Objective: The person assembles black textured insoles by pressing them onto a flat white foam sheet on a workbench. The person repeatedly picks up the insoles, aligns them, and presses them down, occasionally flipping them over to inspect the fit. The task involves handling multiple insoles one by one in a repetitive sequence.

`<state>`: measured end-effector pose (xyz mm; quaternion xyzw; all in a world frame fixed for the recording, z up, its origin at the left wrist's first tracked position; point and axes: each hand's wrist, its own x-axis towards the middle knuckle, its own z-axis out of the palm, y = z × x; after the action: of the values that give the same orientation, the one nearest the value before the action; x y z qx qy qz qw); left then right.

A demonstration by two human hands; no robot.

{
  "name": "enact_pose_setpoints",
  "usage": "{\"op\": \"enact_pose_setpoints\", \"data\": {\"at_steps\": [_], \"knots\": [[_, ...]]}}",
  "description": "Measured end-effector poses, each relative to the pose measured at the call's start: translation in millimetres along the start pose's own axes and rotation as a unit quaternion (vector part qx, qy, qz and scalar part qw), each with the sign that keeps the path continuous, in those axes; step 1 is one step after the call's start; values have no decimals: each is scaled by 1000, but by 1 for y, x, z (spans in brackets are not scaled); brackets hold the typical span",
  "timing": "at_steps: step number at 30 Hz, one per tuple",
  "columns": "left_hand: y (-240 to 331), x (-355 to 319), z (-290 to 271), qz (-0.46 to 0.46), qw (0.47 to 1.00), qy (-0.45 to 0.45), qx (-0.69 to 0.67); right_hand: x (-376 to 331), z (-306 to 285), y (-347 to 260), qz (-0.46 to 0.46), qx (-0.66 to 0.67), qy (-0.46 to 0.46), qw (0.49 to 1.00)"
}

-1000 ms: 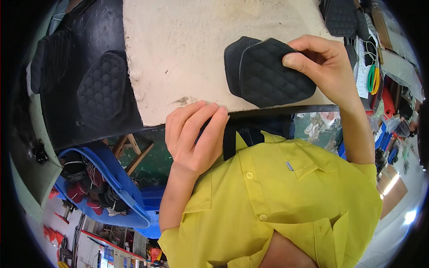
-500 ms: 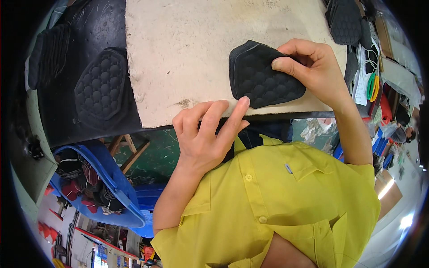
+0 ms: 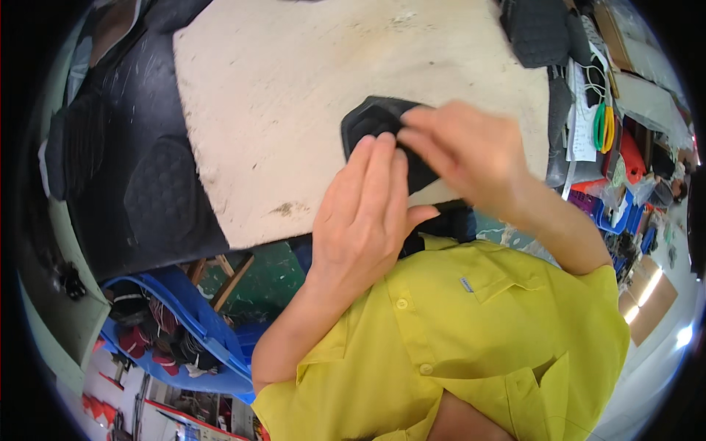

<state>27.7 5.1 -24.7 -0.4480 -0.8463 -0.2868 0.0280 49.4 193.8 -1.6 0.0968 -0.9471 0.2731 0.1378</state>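
A black, many-sided pad [image 3: 359,126] with a darker layer on top lies near the front of a pale board [image 3: 272,147]. My left hand [image 3: 364,209] rests on its near side, fingers stretched out together and the thumb apart. At the pad's right side, my right hand [image 3: 474,154] pinches the edge between thumb and fingers; motion blurs this hand. Much of the pad is hidden under both hands. Left of the board, another black pad with a bumpy honeycomb pattern [image 3: 165,191] lies on the dark table.
Stacked black pads [image 3: 77,143] stand at the far left, and more pads [image 3: 537,33] lie at the back right. Green and yellow scissor handles [image 3: 603,126] sit beside a paper sheet [image 3: 581,121]. A blue bin [image 3: 195,316] of dark and red pieces stands below the table's left edge.
My left hand has moved from the board's front edge onto the pad, its fingers now straighter. My right hand has shifted left and lower with the pad. The whole view has tilted slightly.
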Motion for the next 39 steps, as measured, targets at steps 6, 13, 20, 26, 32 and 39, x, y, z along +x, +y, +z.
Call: {"op": "enact_pose_setpoints", "data": {"at_steps": [6, 13, 20, 26, 32, 39], "knots": [[8, -2, 4, -11, 996, -35, 87, -18, -12, -1, 176, 68, 41, 981], [14, 0, 3, -36, 992, -67, 97, -1, -16, 7, 345, 141, -72, 925], [-3, -3, -13, -59, 985, 124, -108, -31, -15, 8, 43, 54, 130, 989], [-5, -19, -34, -37, 970, 95, -219, -60, -19, -2, -143, 105, 188, 966], [11, -25, -45, 80, 986, 101, -106, -46, -36, -36, -156, 43, 56, 985], [9, -23, -86, 92, 988, 119, -40, -39, -56, -2, -184, -31, 83, 979]]}}
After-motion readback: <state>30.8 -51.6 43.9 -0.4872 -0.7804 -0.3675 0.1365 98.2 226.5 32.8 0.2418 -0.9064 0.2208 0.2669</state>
